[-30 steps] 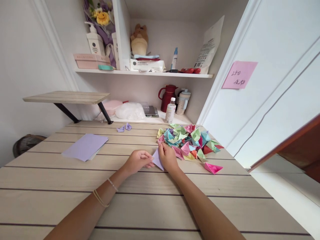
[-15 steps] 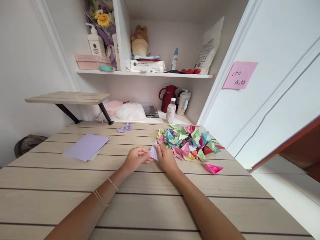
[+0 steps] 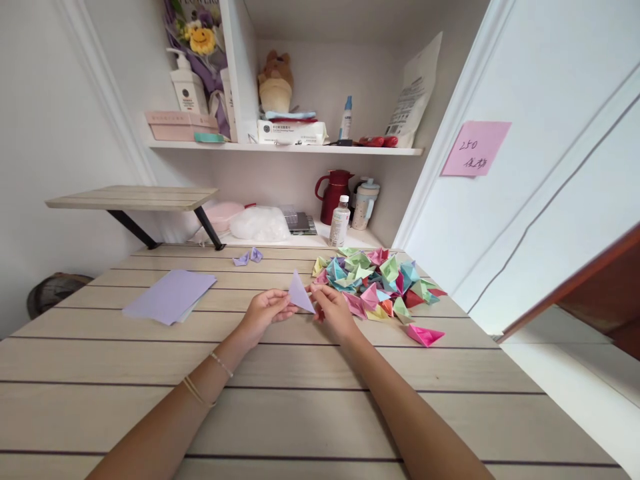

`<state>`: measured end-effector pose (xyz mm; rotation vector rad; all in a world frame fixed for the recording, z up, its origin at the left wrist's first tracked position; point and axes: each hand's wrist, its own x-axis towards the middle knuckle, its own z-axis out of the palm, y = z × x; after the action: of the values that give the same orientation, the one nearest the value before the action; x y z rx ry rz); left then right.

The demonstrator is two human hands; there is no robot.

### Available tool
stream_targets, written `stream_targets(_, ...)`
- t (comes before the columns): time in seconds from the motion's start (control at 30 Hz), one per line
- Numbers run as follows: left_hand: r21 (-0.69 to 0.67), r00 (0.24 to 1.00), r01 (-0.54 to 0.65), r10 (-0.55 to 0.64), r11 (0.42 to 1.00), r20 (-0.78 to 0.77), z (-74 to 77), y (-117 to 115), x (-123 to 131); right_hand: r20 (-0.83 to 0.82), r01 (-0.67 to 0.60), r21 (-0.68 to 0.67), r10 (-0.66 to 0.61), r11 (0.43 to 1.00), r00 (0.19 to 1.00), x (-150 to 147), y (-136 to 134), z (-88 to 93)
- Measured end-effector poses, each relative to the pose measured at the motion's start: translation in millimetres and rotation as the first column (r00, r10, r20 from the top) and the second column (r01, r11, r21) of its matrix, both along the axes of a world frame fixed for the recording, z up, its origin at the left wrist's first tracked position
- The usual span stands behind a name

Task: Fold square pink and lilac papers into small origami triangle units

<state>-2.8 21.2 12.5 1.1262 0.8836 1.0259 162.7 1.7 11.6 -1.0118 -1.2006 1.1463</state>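
Note:
A folded purple paper (image 3: 301, 295), triangular in outline, is held up over the middle of the table. My left hand (image 3: 266, 312) pinches its left edge between thumb and fingers. At the paper's right lower corner, the curled fingers of my right hand (image 3: 331, 310) close on it, with the fingertips partly hidden. Two small purple paper boats (image 3: 249, 257) sit farther back. To the left lies a stack of purple paper sheets (image 3: 170, 295). Beside my right hand spreads a heap of colourful paper boats (image 3: 370, 277), and one pink paper boat (image 3: 425, 335) rests in front of it.
The slatted wooden table (image 3: 300, 413) runs back to a white shelf unit (image 3: 285, 148). A raised wooden stand (image 3: 135, 197) is at the back left. A plastic bottle (image 3: 340, 221), a red jug (image 3: 333, 197) and a pale tumbler (image 3: 365, 205) stand behind the heap.
The purple paper has turned and shifted slightly left, showing more of its triangular face. My right hand has moved from its top edge to its lower right corner.

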Motion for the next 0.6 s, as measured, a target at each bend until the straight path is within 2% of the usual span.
stream_targets(0.23,-0.008,1.0,0.011,-0.011,1.0,0.007,-0.6,1.3,-1.1,-0.015,-0.048,-0.024,0.048,0.999,0.999,-3.8,-1.1,-2.0)
stream_targets(0.47,-0.019,0.999,0.007,-0.006,1.0,0.035,-2.0,2.4,-1.8,-0.022,-0.059,-0.06,0.058,0.996,0.998,-4.0,-3.6,4.0)
stream_targets(0.6,-0.001,0.999,0.017,-0.017,1.0,0.028,-2.7,3.4,-3.6,-0.001,-0.092,-0.04,0.092,0.995,0.996,-1.7,-4.1,3.8)
